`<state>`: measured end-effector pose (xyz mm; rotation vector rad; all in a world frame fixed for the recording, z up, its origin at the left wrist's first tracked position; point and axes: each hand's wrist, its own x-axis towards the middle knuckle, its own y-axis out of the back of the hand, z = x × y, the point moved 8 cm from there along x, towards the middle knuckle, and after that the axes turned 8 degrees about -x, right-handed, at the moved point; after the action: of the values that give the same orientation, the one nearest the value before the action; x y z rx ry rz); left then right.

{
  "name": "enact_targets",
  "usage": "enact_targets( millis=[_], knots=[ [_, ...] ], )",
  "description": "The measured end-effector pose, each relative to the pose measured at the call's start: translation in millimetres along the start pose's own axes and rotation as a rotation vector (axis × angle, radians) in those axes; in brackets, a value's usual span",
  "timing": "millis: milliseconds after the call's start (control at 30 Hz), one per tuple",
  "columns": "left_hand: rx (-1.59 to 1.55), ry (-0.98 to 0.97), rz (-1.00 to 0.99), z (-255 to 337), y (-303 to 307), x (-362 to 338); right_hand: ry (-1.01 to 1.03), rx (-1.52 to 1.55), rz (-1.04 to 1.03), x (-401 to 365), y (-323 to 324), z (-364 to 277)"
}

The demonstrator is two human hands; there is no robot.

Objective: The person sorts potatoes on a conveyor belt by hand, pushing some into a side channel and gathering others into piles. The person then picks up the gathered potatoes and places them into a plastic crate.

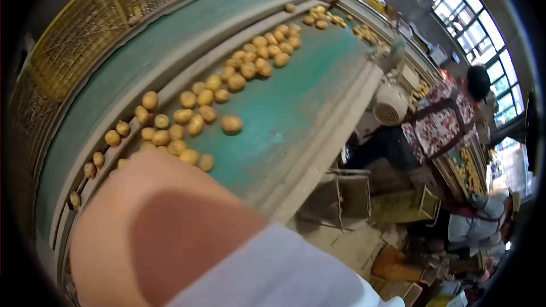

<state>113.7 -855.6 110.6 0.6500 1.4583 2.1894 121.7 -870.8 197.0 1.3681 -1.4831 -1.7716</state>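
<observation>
A large, close bare hand and wrist fill the lower left; it looks like my right hand [122, 210], with a pale sleeve [273, 267] behind it. Its fingers do not show, so what it holds, if anything, is hidden. Just beyond its upper edge lie several yellow-brown potatoes [176, 132] on a green conveyor belt [273, 119]. A single potato [231, 124] sits slightly apart on the belt. My left hand is out of view.
Several potatoes [149, 100] rest along the rail beside a second green belt [165, 40]. Yellow mesh crates [74, 37] line the far left. A motor [389, 104] and a co-worker in a floral top [441, 122] are at right, above a crate [404, 204] and another person [475, 227].
</observation>
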Motion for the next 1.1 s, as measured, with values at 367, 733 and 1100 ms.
enact_targets(
  millis=[367, 733, 1100],
  knots=[
    [0.304, 0.677, 0.014, -214.5, 74.0, -139.5, -0.031, 1.014, 0.509, 59.3, 50.2, 20.2],
    [0.286, 0.875, 0.390, -314.7, 149.9, -278.4, -0.998, -0.108, 0.601, 55.1, -65.6, 208.1],
    [-0.297, 0.213, 0.056, -139.7, 67.9, -190.2, -0.533, 0.114, 0.798, 113.9, -3.4, 89.1]
  ],
)
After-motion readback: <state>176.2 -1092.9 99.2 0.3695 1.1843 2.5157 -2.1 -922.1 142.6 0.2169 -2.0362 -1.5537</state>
